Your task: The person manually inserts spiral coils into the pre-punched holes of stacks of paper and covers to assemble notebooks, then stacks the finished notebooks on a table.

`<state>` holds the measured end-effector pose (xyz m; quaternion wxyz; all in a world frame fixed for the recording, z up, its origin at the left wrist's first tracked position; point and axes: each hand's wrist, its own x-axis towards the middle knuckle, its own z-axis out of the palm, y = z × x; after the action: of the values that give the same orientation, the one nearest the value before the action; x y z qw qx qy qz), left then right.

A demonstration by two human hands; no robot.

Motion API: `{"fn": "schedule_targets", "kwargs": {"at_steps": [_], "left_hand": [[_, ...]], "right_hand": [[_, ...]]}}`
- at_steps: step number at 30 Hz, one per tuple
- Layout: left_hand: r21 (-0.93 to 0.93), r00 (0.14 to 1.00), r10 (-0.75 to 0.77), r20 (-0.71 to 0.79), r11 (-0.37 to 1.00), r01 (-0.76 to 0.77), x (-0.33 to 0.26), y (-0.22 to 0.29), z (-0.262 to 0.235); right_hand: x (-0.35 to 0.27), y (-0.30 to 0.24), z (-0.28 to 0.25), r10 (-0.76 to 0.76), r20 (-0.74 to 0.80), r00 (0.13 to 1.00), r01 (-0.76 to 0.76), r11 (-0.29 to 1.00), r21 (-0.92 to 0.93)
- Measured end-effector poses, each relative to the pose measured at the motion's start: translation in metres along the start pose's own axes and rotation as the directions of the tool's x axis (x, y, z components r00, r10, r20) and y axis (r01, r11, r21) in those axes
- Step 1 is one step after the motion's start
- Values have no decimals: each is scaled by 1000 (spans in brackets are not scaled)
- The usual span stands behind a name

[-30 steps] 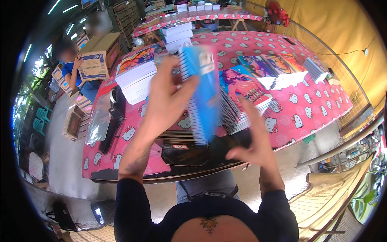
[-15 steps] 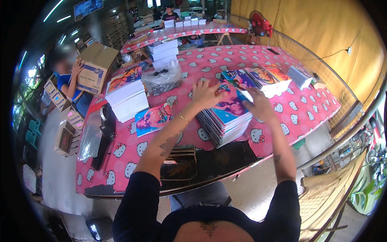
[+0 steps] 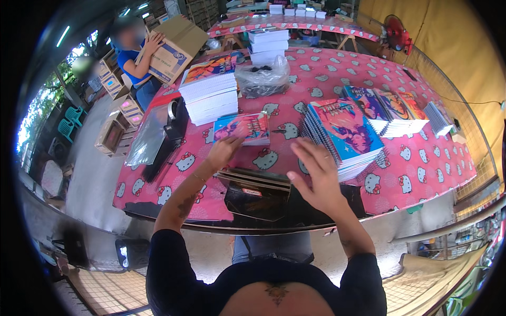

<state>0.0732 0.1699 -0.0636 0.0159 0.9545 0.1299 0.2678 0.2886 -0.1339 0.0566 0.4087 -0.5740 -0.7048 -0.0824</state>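
My left hand [image 3: 224,151] is at the near-left corner of a thin stack of blue-and-pink covered booklets [image 3: 255,129]. Its fingers are bent and partly hidden, so whether they grip the booklets cannot be told. Open and holding nothing, my right hand [image 3: 319,176] hovers over the table's near part with thumb and fingers apart. Just beyond it on the right stands a pile of spiral notebooks [image 3: 348,131], its top one bearing a blue and pink cover. Between my forearms, dark flat boards [image 3: 258,195] lie at the table's near edge.
A tall stack of booklets [image 3: 211,97] and a clear plastic bag [image 3: 263,79] stand beyond my left hand. More notebooks [image 3: 392,113] line the right side. At far left, a person holds a cardboard box [image 3: 171,58]. The pink patterned tablecloth [image 3: 316,68] covers the table.
Both hands have left the spiral notebook pile. My left hand has moved left to the thin booklet stack, my right hand back toward me. The view has turned left.
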Motion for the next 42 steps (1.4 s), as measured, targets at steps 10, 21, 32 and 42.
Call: {"fn": "schedule_targets", "kwargs": {"at_steps": [10,21,32,42], "left_hand": [[-204,955,291,-55,933,-296,83,150,-151],[87,972,164,170,980,-180,51,174,-154],[-662,567,-824,3,423,619,-98,106,-28],[-13,688,-668,-282,720,694,-136,-42,-22]], "right_hand": [[-54,26,65,514,-45,857,-370,674,639],[-67,9,104,524,50,850,-372,530,762],[-70,15,127,507,39,861,-409,644,646],[-5,-43,65,-9,-213,977,10,1000,6]]}}
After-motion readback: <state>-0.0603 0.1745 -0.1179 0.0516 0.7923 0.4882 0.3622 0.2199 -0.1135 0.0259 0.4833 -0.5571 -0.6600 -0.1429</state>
